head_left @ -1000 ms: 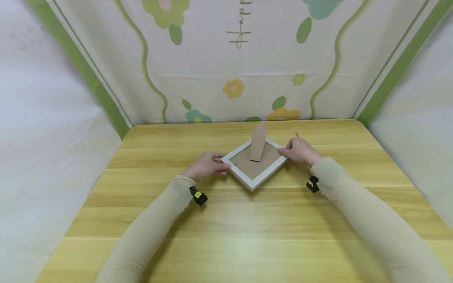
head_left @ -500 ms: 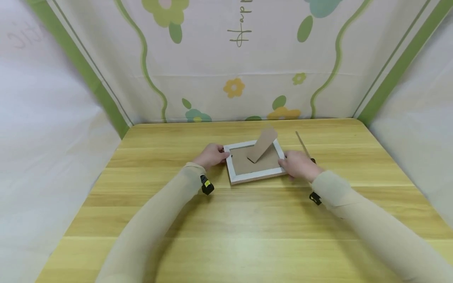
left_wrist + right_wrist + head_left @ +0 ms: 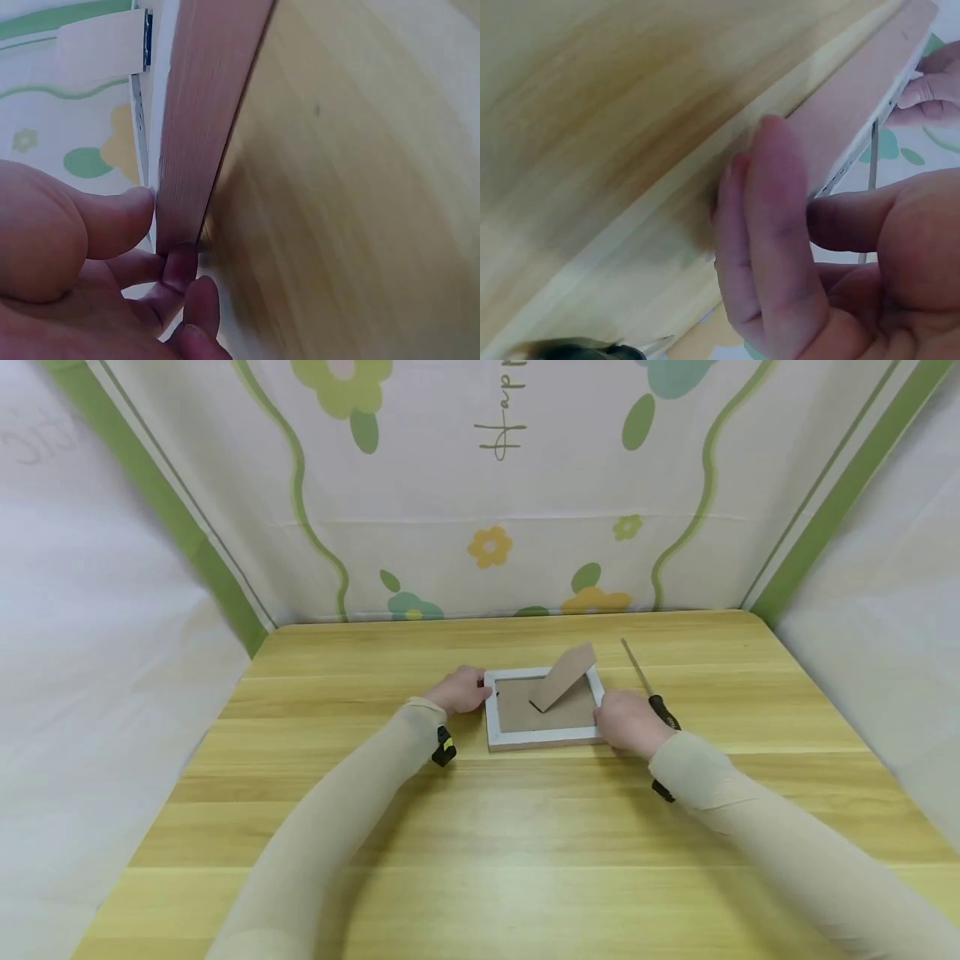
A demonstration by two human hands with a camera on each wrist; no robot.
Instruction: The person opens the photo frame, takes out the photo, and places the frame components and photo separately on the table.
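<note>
A white-rimmed picture frame lies back side up on the wooden table, its brown backing board showing. From the backing a brown easel stand sticks up, tilted to the right. My left hand grips the left side of the picture frame; in the left wrist view the thumb is on the rim and fingers curl at the edge. My right hand holds the right side near the front corner, thumb on top, as the right wrist view shows. Just right of that hand lies a screwdriver with a black handle.
The wooden table reaches back to a hanging cloth printed with flowers. White cloth also hangs at both sides. Each wrist wears a small black camera, the left one with a yellow mark.
The picture frame has turned from a diamond position to nearly square with the table edge. Both hands have moved with it, the right one toward me, leaving the screwdriver more in view.
</note>
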